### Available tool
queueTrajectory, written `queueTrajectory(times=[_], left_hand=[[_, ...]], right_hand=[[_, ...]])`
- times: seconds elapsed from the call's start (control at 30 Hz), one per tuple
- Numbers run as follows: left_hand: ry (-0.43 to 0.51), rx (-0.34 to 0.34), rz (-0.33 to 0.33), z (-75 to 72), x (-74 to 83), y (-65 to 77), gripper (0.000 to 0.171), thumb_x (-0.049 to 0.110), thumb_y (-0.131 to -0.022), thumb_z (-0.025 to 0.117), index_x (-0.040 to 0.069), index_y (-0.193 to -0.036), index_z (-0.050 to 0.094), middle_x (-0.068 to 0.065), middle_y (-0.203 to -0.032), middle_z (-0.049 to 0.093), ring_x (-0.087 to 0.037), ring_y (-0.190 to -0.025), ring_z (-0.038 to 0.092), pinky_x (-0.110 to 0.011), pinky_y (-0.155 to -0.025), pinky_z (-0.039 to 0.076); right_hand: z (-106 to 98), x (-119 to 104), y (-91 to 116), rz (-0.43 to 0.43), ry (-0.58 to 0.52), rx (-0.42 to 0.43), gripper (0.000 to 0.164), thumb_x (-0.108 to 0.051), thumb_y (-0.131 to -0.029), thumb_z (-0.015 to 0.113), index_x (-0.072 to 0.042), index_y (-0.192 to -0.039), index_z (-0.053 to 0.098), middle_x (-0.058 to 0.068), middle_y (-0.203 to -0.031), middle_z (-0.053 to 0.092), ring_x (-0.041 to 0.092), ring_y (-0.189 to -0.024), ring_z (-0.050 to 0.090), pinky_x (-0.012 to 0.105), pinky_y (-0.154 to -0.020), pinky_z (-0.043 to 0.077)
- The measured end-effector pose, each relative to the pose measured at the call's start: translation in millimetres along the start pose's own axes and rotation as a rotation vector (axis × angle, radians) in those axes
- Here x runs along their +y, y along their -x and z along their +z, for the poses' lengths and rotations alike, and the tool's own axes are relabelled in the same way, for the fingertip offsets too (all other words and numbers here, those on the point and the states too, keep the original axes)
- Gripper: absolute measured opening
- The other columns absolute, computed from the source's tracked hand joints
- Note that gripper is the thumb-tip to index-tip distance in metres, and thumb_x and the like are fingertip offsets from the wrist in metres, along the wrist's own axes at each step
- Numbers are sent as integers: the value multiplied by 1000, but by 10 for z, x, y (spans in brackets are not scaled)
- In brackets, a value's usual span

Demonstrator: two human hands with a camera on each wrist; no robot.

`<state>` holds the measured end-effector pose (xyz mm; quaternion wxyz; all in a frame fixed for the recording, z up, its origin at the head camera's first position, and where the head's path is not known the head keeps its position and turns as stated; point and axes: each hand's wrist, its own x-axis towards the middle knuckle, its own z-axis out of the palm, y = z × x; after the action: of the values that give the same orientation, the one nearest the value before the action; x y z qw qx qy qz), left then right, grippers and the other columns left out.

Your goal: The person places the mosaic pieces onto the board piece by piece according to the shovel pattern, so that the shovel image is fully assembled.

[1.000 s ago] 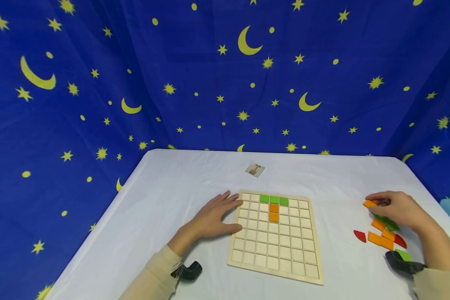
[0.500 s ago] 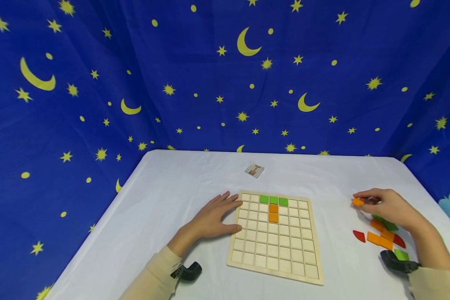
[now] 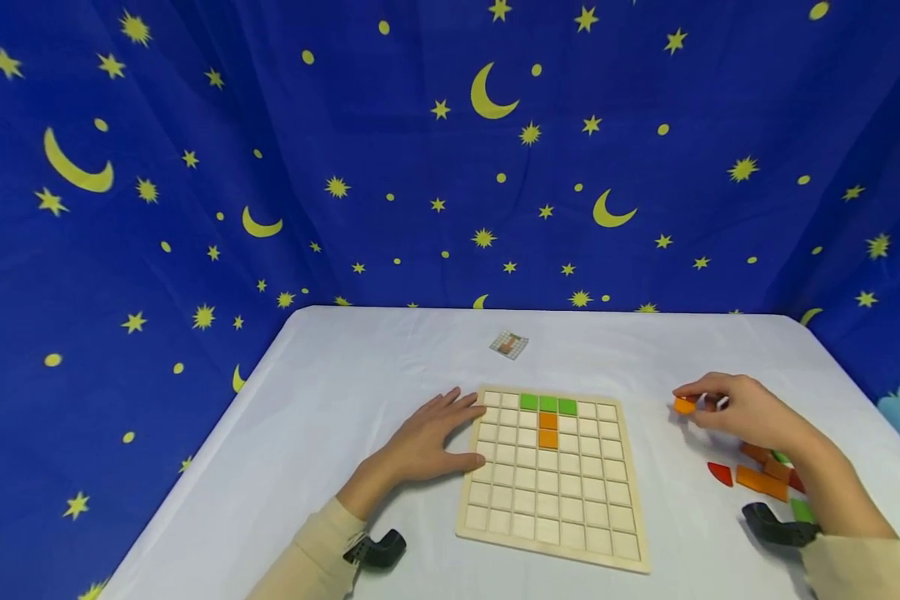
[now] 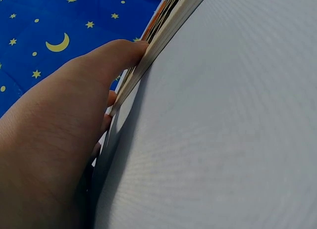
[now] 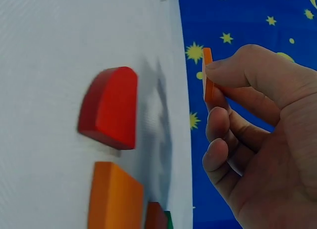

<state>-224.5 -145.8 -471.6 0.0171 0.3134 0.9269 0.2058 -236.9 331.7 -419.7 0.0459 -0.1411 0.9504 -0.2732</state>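
Note:
A wooden grid board (image 3: pixel 555 475) lies on the white table, with three green tiles (image 3: pixel 548 403) in its top row and two orange tiles (image 3: pixel 548 430) below the middle one. My left hand (image 3: pixel 427 442) rests at the board's left edge, fingers spread and thumb touching the rim; the left wrist view shows the thumb (image 4: pixel 124 56) against the board's side. To the right of the board, my right hand (image 3: pixel 750 412) pinches an orange tile (image 3: pixel 685 406) between thumb and fingers, above the table. The right wrist view shows this orange tile (image 5: pixel 207 75) edge-on.
Loose pieces lie under and beside my right forearm: a red quarter-round piece (image 3: pixel 720 474), several orange tiles (image 3: pixel 762 482) and some green ones (image 3: pixel 802 510). A small pattern card (image 3: pixel 509 344) lies behind the board. A blue star-patterned curtain (image 3: pixel 390 150) surrounds the table.
My right hand has moved left, away from the loose pieces, carrying the orange tile toward the board. My left hand has stayed at the board's edge.

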Motion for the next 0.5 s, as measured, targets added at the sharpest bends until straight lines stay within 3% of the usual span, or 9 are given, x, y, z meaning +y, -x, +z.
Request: queueTrajectory(times=[0.27,0.5], left_hand=[[3,3,2,-10,-10,8,80,74,-82,51,29,-148,40,8,-156,25,-20,-145,13,-45,-115,14],[12,-6,-3,-6,13,-7,80,73,-82,52,29,-148,40,7,-155,26,-20,-145,12,-45,-115,14]], right_hand=[[31,-145,-14,-93,-6,23,34,-14,-80,76,-12,-114,71,-3,-91,62,17,-76,51,24,-58,45],[179,-329,-71,-146,-43,-23,33,-5,-80,71,-13,-112,71,-4,-91,61,15,-73,51,25,-58,45]])
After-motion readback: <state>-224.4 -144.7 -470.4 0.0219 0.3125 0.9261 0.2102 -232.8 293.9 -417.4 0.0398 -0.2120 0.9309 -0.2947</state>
